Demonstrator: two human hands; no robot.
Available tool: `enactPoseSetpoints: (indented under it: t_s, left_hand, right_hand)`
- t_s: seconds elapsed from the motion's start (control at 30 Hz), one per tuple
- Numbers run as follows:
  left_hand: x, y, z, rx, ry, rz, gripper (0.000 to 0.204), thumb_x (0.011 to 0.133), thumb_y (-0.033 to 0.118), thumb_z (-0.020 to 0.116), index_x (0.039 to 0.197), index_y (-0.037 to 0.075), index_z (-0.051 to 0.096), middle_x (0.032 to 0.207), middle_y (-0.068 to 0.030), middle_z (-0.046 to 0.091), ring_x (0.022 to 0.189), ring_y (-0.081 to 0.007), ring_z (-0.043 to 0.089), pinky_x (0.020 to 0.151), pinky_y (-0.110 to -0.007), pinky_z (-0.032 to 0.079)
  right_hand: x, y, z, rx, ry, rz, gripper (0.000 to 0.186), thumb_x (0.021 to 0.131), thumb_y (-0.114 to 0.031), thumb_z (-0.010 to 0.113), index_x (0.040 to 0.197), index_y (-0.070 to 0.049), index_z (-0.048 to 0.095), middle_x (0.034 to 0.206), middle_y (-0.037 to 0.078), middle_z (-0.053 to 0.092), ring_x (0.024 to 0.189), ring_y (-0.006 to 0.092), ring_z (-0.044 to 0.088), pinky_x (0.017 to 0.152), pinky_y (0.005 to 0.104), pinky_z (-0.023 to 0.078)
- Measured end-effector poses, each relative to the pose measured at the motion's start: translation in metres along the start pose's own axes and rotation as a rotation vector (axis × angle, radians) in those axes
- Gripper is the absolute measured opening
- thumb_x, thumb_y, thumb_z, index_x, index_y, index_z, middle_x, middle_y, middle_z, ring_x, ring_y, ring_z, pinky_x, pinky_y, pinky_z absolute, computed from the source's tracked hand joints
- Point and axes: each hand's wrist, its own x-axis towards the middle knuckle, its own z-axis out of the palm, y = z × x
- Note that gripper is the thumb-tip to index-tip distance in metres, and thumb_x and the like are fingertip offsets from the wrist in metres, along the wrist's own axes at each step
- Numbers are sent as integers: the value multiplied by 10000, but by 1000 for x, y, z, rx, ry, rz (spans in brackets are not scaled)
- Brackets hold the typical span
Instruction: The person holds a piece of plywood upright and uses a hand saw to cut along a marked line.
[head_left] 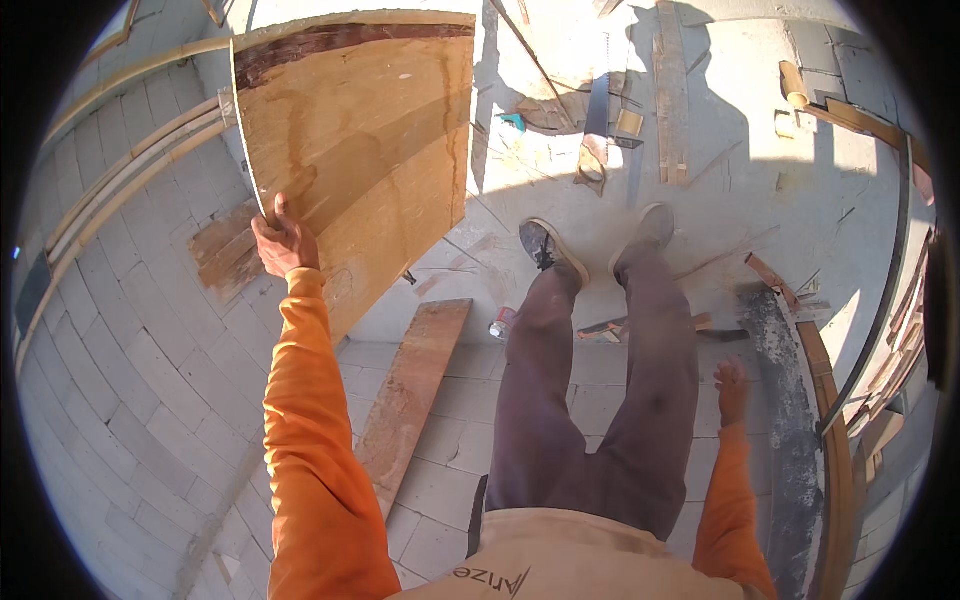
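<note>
As the view drops straight down the wearer's front, nearest item = tan shirt [590,555], w/ dark print.

- Trousers [545,430], 1 pr., dk. grey-brown; legs apart.
- Orange sleeves [310,400], 2 no., one per arm.
- R hand [732,385]: low beside R leg, slightly blurred; fingers loosely curled, part open, nothing visible in it. Nearest item: dk. weathered slab [790,400], just to its R, apart.
- Plank [418,395], 1 no., reddish-brown, lying on an angle b/w L sleeve and L leg.
- L hand [285,240]: closed on side edge of panel, thumb on the near face, other fingers mostly hidden.
- Plywood panel [370,150], 1 no., large, yellow-brown, stained, dk. red band along top; raised on L of view, tilted. Whether lower edge bears on anything: can't tell.
- Small can [502,322], white/red, by L leg.
- Shoes [550,250], 1 pr., on grey floor.
- Handsaw [593,150], wooden grip toward wearer, blade pointing away.
- Yellowish block [630,122], just R of saw.
- Long board [671,100], flat on floor, farther R.
- Cardboard-colored roll [793,85], far R, by timber offcuts.

Step in hand (judged): one-handed handling/steadying of panel. Next move prob. calls for keeping the edge grip firm and, given panel breadth, R hand's support on the free side; L-only hold could let it swing or twist. Footing needs care too, w/ scraps abt.
</note>
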Motion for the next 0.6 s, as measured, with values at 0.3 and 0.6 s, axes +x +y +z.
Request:
enactPoseSetpoints:
  t_s: [0.3, 0.6]
  left_hand:
    - [66, 8, 104, 8, -38, -12, 648, 924, 708, 577, 952, 63, 632, 921, -181, 728, 937, -423, 683, 822, -495, 510]
    - [98, 67, 158, 124, 81, -88, 740, 935, 805, 400, 1156, 173, 714, 1089, -104, 763, 1083, -341, 705, 922, -486, 509]
  right_hand:
    - [44, -134, 62, -124, -28, -375, 413, 1022, -192, 641, 1376, 18, 599, 1057, 89, 716, 938, 140, 664, 850, 280, 522]
    - [204, -208, 142, -503, -125, -578, 379, 989, -193, 677, 1332, -34, 641, 1082, 167, 738, 968, 257, 713, 873, 349, 542]
